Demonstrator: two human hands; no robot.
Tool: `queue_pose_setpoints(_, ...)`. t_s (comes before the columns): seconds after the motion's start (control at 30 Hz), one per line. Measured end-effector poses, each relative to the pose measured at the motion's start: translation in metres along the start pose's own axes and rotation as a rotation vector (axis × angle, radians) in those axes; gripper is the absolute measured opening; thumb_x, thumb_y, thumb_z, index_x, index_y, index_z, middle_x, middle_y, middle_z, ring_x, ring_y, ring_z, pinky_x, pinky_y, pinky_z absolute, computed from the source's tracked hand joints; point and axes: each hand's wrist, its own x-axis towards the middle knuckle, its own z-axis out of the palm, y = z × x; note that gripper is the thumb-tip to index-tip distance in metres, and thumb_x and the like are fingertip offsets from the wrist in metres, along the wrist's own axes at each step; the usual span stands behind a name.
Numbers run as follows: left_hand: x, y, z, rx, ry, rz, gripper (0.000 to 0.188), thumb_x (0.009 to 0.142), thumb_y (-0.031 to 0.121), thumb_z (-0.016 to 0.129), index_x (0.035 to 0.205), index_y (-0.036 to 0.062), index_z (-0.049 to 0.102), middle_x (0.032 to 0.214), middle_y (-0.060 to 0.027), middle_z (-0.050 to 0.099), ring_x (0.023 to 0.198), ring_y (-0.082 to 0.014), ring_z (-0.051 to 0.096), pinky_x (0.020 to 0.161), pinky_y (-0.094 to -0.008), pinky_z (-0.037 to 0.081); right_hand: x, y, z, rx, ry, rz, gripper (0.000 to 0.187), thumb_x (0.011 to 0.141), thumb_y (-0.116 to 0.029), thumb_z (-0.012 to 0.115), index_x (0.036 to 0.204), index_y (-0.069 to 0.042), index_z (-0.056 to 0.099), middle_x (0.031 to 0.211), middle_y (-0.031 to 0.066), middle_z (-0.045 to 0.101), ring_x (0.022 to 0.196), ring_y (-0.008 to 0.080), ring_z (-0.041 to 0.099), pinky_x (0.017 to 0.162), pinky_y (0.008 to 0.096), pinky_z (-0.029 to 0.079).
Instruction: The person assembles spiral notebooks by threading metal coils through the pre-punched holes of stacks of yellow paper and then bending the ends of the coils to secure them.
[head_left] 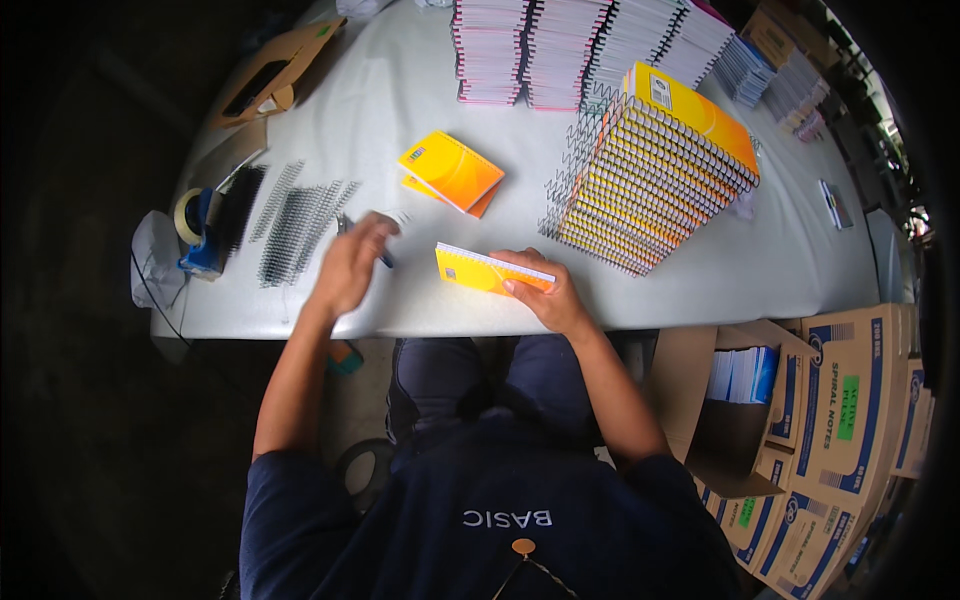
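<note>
My right hand (545, 290) grips a small yellow-orange notebook (480, 273) by its right end, tilted above the table's near edge, with its row of punched page edges facing up. To its left, my left hand (352, 265) is raised with curled fingers that are smeared by motion. Beside and partly under that hand shows a tool with a blue handle (387, 260), perhaps pliers; whether the fingers touch it is unclear. Left of the hand lie several dark wire spirals (298, 235). Two yellow-orange notebooks (452, 172) lie overlapped farther back.
A tall stack of spiral-bound yellow notebooks (655, 170) stands at the right. Stacks of white-paged notebooks (570, 50) line the back. A blue tape dispenser (203, 235) sits at the left edge. Cardboard boxes (845, 400) are piled on the lower right, one holding blue notebooks (742, 375).
</note>
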Motion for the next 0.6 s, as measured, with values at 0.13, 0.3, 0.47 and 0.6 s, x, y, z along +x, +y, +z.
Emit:
queue_pose_setpoints(0.13, -0.013, -0.005, 0.021, -0.104, -0.182, 0.009, 0.031, 0.093, 0.032, 0.05, 0.088, 0.0013, 0.056, 0.07, -0.0109, 0.056, 0.067, -0.0171, 0.051, 0.066, -0.0302, 0.043, 0.002, -0.005, 0.006, 0.084, 0.024, 0.068, 0.031, 0.084, 0.001, 0.056, 0.115, 0.0, 0.058, 0.107, 0.0097, 0.063, 0.1, 0.0127, 0.055, 0.088, 0.0258, 0.045)
queue_pose_setpoints(0.3, -0.008, 0.001, 0.026, -0.158, -0.147, -0.125, 0.031, 0.094, 0.031, 0.049, 0.084, 0.0019, 0.056, 0.071, -0.004, 0.052, 0.069, -0.0087, 0.046, 0.065, -0.0227, 0.039, 0.002, -0.002, 0.002, 0.107, 0.008, 0.098, 0.03, 0.086, 0.0, 0.055, 0.116, 0.002, 0.057, 0.113, 0.0098, 0.061, 0.101, 0.0126, 0.056, 0.091, 0.0261, 0.044)
queue_pose_setpoints(0.47, 0.006, 0.005, 0.016, -0.501, -0.275, -0.238, 0.015, 0.09, 0.019, 0.057, 0.086, 0.0046, 0.056, 0.077, 0.0, 0.053, 0.072, -0.0044, 0.047, 0.065, -0.0185, 0.039, 0.0, 0.0, 0.0, 0.102, -0.016, 0.109, 0.029, 0.085, 0.0, 0.056, 0.114, 0.002, 0.059, 0.109, 0.0092, 0.063, 0.099, 0.0116, 0.057, 0.09, 0.0254, 0.045)
queue_pose_setpoints(0.6, 0.014, 0.012, 0.004, -0.395, -0.343, -0.013, 0.013, 0.083, 0.006, 0.065, 0.092, 0.0038, 0.056, 0.081, 0.0014, 0.055, 0.07, -0.0059, 0.049, 0.064, -0.0202, 0.041, -0.003, 0.0, 0.001, 0.131, -0.001, 0.124, 0.028, 0.083, 0.002, 0.057, 0.112, 0.001, 0.06, 0.106, 0.008, 0.064, 0.095, 0.0108, 0.058, 0.087, 0.0243, 0.045)
